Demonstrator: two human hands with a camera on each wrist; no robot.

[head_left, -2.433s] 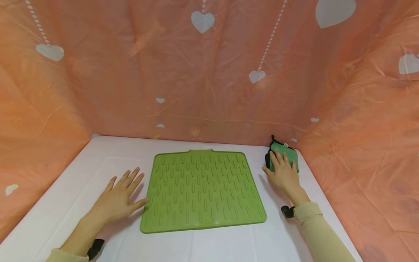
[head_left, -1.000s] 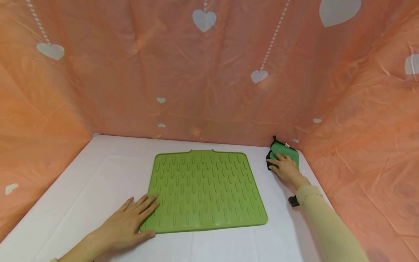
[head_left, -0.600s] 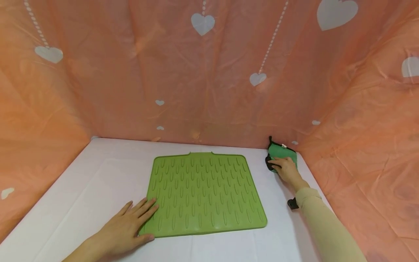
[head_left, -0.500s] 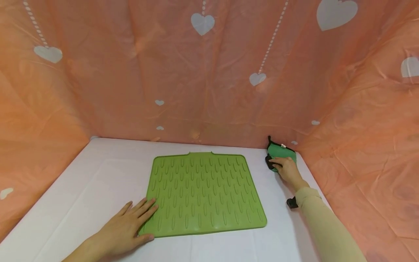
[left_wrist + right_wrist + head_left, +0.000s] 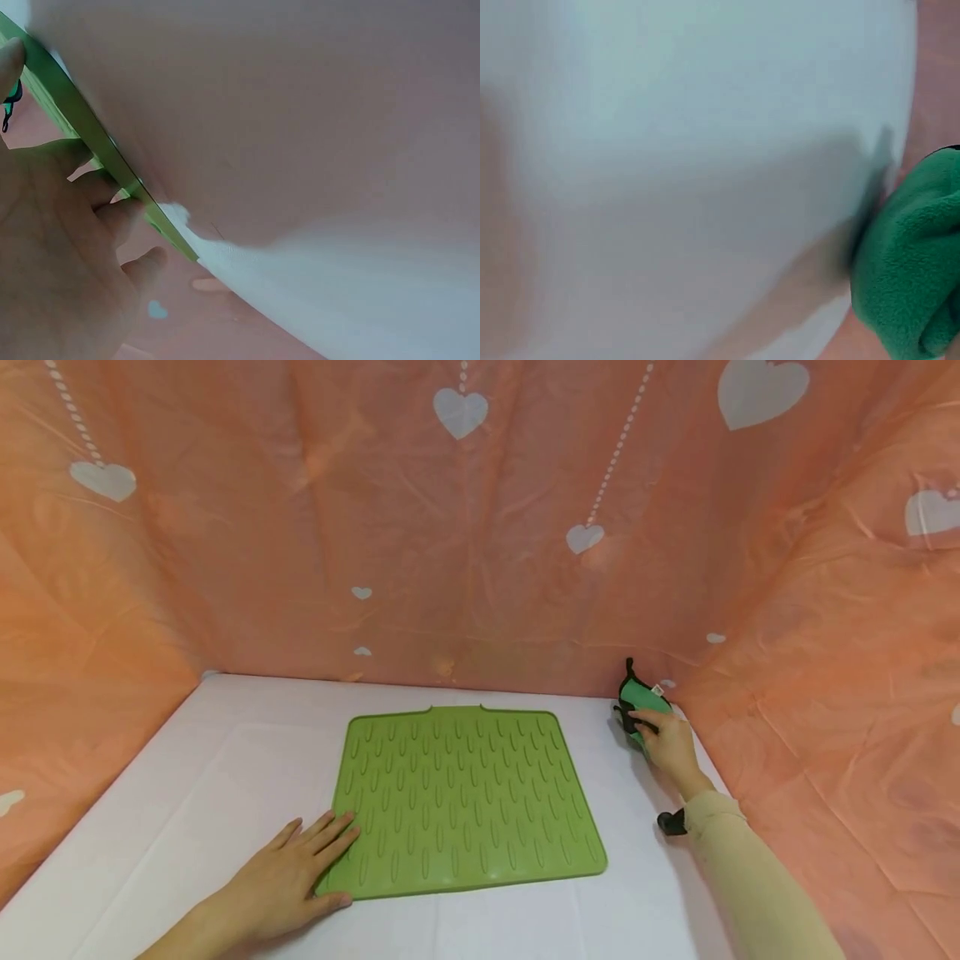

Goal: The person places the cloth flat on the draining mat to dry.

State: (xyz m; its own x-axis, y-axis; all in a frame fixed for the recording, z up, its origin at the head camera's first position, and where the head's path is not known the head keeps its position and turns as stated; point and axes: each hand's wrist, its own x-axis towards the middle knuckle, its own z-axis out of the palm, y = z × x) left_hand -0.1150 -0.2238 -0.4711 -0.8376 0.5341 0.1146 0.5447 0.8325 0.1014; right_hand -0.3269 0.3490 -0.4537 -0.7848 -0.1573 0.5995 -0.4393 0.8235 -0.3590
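A flat green silicone mat (image 5: 465, 802) with raised oval ridges lies in the middle of the white table. My left hand (image 5: 277, 885) rests on its lower left corner with fingers spread and straight; the left wrist view shows the fingers (image 5: 112, 217) against the mat's edge (image 5: 82, 120). At the far right corner, my right hand (image 5: 671, 747) pinches a folded green cloth (image 5: 641, 695) with black trim, a black loop and a small white tag. Fuzzy, bunched fabric of this cloth (image 5: 907, 262) shows in the right wrist view, where the hand is mostly out of frame.
An orange-pink curtain (image 5: 465, 552) with white hearts closes off the back and both sides. The cloth is close to the back curtain and the table's right edge. Bare white tabletop (image 5: 247, 760) lies left of the mat.
My right hand went from lying spread on the cloth to pinching it, and the cloth is now bunched and tilted up. My left hand moved down onto the mat's corner and stayed.
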